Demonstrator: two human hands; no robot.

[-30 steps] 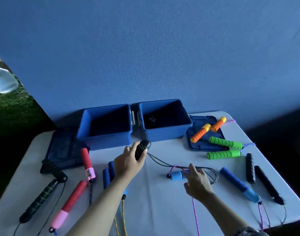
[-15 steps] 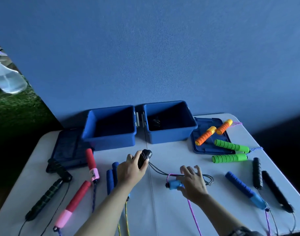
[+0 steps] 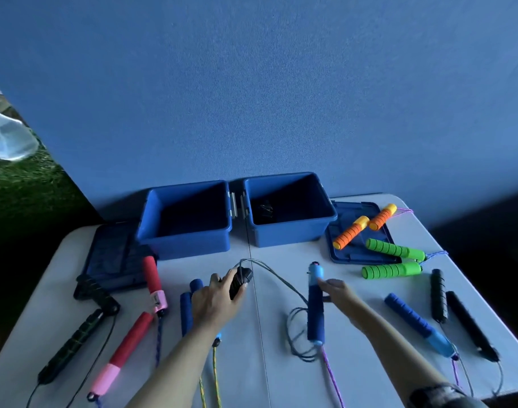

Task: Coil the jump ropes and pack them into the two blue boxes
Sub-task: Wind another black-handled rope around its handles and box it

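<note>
Two open blue boxes stand at the table's back: the left box [image 3: 187,248] looks empty, the right box [image 3: 290,235] holds something dark. My left hand [image 3: 216,301] is shut on a black handle [image 3: 239,282] in front of them. A grey cord [image 3: 276,278] runs from that handle to a loop near my right hand. My right hand [image 3: 338,294] holds a blue handle [image 3: 315,307] with a light-blue cap, lifted and pointing away from me. A purple rope [image 3: 331,372] trails from its near end.
Left: black, red-pink and dark blue handles [image 3: 186,312], plus a box lid [image 3: 110,254]. Right: orange handles [image 3: 351,232] on the other lid [image 3: 344,256], green handles [image 3: 394,248], a blue handle [image 3: 416,323], black handles [image 3: 438,294]. Ropes hang over the near edge.
My right hand has picked up the blue handle and swung it from lying sideways to pointing away. The grey cord now arches higher from the black handle. The camera has tilted.
</note>
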